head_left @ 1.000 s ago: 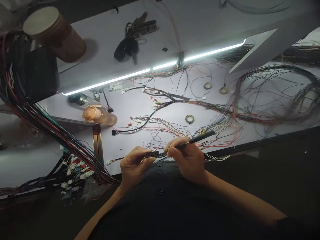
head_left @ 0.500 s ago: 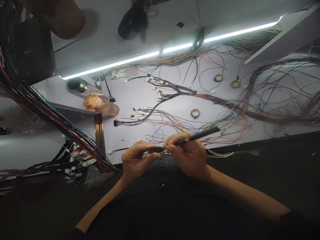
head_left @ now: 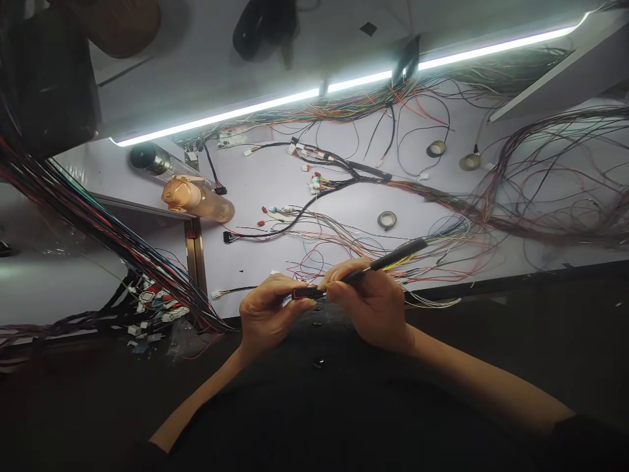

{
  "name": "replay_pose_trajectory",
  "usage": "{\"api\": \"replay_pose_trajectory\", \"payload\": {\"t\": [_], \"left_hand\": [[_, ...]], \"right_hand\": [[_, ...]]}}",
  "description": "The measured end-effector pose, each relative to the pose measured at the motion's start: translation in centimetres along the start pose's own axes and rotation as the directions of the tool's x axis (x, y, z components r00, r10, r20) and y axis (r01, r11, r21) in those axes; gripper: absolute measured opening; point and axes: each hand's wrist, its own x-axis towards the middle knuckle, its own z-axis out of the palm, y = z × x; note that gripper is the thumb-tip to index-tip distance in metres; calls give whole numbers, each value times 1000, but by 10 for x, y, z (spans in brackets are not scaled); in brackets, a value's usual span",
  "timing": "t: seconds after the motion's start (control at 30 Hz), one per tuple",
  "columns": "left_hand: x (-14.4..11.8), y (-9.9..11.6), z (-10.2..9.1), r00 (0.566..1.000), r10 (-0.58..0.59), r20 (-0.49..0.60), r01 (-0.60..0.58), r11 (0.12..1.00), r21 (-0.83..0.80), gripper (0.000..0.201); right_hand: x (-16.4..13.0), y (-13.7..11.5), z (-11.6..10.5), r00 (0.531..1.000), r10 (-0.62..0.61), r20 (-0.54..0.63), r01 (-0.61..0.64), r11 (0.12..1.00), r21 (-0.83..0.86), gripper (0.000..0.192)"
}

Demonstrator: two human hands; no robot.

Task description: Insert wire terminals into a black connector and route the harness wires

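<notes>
Just in front of my body, my left hand (head_left: pixel 270 313) pinches a small black multi-pin connector (head_left: pixel 305 293) between thumb and fingers. My right hand (head_left: pixel 368 303) is closed around a slim black pen-like tool (head_left: pixel 400 254) with a short metallic band. The tool's back end sticks out up and to the right, and its front end is at the connector's right side. My fingers partly cover that contact, so I cannot tell whether the tip is inside. Beyond my hands lies a branched wire harness (head_left: pixel 361 176) with several connectors.
An orange bottle (head_left: pixel 199 198) lies at the table's left, near a dark-capped clear bottle (head_left: pixel 152 160). A roll of tape (head_left: pixel 386 220) lies mid-table. Loose wires (head_left: pixel 531 170) spread on the right, and a thick wire bundle (head_left: pixel 98 226) hangs at left. A light strip (head_left: pixel 221 117) runs above.
The back end of the tool has tipped slightly up and to the left. My hands stay in nearly the same place, while the background has shifted and tilted a little.
</notes>
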Motion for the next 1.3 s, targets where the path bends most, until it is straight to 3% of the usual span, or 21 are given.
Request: {"api": "replay_pose_trajectory", "payload": {"t": [0.2,0.73,1.1,1.2,1.3], "left_hand": [[0,-2,0,999,50,17,-50,999,-13,24],[0,-3,1,995,100,26,-99,995,-29,27],[-3,-1,2,999,-15,-37,14,1000,-11,19],[-3,-5,2,999,11,-47,-12,999,-35,22],[-5,-9,0,998,-6,-63,5,1000,-27,22]], "right_hand": [[-2,2,2,999,0,-53,4,997,76,8],[0,1,-1,998,-65,9,66,993,-101,5],[3,0,3,991,-128,36,131,987,-96,9],[2,-3,3,994,-112,-7,111,992,-52,11],[4,-8,2,981,-91,-173,98,995,34,7]]}}
